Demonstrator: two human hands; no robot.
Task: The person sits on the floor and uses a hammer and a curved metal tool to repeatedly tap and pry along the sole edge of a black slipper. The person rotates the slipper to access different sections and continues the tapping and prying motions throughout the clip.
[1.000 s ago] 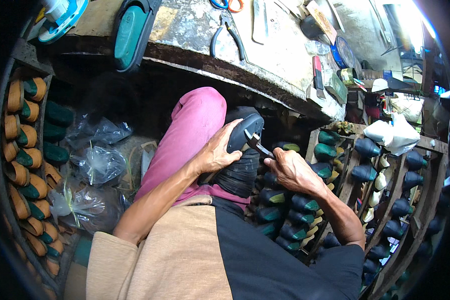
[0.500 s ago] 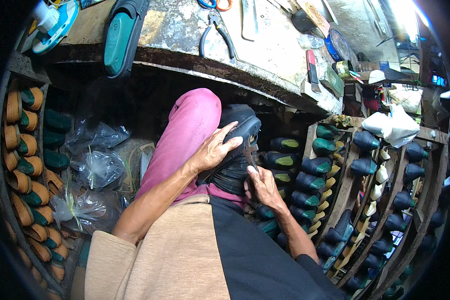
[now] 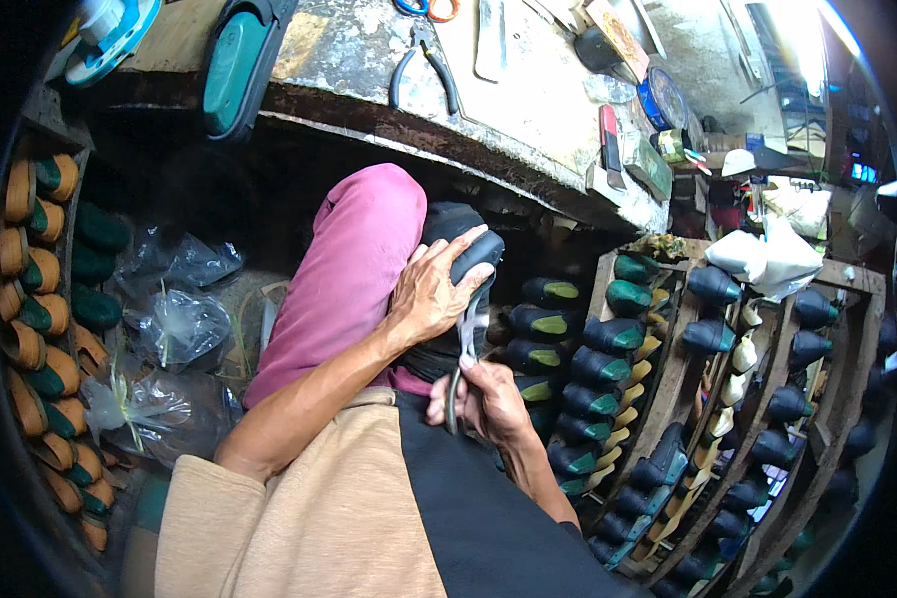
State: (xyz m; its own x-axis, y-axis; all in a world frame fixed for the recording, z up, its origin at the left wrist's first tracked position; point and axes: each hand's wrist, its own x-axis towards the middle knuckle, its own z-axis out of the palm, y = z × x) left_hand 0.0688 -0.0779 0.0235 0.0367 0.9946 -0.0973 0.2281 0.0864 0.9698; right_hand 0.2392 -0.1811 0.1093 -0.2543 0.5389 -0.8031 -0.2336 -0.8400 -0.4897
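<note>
A dark shoe [image 3: 463, 249] on a last is propped on the knee in pink trousers [image 3: 344, 279], below the counter [image 3: 389, 70]. It is pressed down by the left hand [image 3: 431, 294], fingers spread flat over the upper. The right hand [image 3: 478, 399] is closed around the handles of pincers [image 3: 465, 344], whose tip meets the shoe's edge. The lasted shoe is judged stiff and fairly heavy, its upper pliable at the margin; it is best held over the toe and instep
</note>
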